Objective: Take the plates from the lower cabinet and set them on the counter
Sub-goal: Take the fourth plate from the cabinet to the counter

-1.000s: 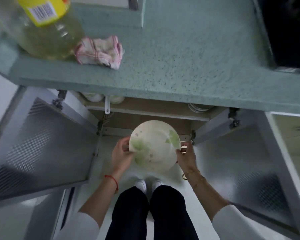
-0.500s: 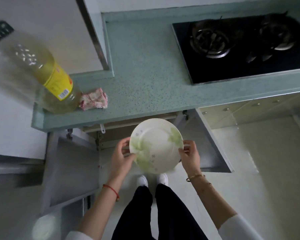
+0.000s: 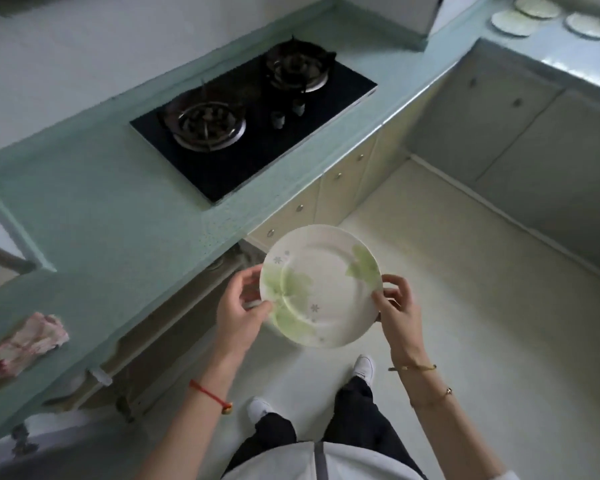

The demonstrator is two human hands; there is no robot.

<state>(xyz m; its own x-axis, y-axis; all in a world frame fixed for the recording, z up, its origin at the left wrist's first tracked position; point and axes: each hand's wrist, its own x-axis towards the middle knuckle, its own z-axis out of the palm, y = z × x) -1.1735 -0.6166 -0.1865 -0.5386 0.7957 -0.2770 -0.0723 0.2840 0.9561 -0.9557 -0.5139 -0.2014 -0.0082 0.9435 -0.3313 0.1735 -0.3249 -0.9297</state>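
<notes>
Already out of the cabinet, the plate [image 3: 321, 285], white with green leaf prints, is in the air, face up and roughly level, carried between both hands. It hangs over the floor [image 3: 465, 306], just off the counter's front edge, and touches no surface, so this one is lifted but not yet set down.

The left hand [image 3: 238, 315] grasps the rim on its side, thumb laid over the top edge and fingers curled beneath. The right hand [image 3: 397, 315] pinches the opposite rim the same way, thumb on top, fingers bent under the edge. Both forearms reach forward from the body, wrists about level, with the plate spanning the gap between them.

Beyond the left grip runs the counter [image 3: 118, 209], with bare green surface close by, a black hob [image 3: 253, 123] further along it and a crumpled cloth [image 3: 28, 341] well off on the left hand's outer side. Below the left hand, the cabinet [image 3: 174, 313] under that counter looks open, though its inside is not visible, so I cannot tell whether more plates wait there.

Far past the right grip, on the counter's distant corner stretch, three plates [image 3: 511, 22] lie flat beside one another; I judge these as earlier deliveries. By that reading the task is well under way, with at least this plate left to place.
</notes>
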